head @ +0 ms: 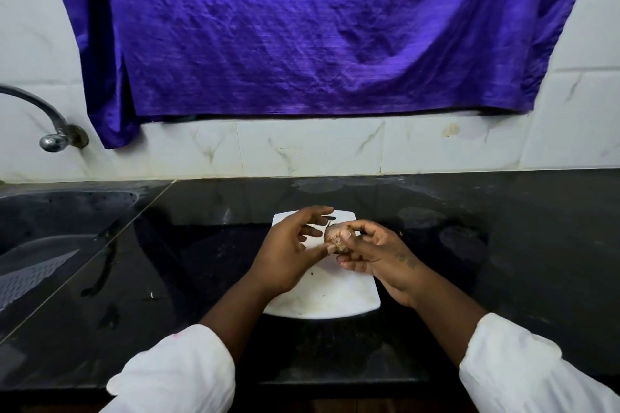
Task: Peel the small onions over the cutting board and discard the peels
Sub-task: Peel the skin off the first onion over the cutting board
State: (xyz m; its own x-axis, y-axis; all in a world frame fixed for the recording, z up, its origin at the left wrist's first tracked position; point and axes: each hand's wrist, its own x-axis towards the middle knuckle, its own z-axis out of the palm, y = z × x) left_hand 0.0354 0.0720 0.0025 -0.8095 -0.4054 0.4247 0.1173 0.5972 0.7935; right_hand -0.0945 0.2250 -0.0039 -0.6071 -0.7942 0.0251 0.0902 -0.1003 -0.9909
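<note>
Onion (336,238) held above the far half of the white cutting board (339,292), brown and papery, small, partly hidden by fingertips. Right hand (379,253) closed round it, thumb and forefinger pinching at the top, remaining fingers (352,265) curled beneath. Left hand (288,250) just beside it on the left, fingers spread and loosely open, thumb tip touching or nearly touching the lower edge of the onion; hard to tell which through the blur. Both hands over the board, not resting on it.

Cutting board lying flat on the dark polished bench (503,261), a few small specks on its near part. White sleeves (188,375) on both forearms, pushed back from the wrists.

Sink (50,231) sunk into the bench at the left, well apart from the board, with a pale perforated tray visible inside. Curved metal tap (50,131) fixed to the wall above it. White marbled tiles (312,147) along the back of the bench. Purple cloth (302,30) hanging over the wall above, creased, covering most of the upper view, its lower edge ending above the bottom row of tiles.
</note>
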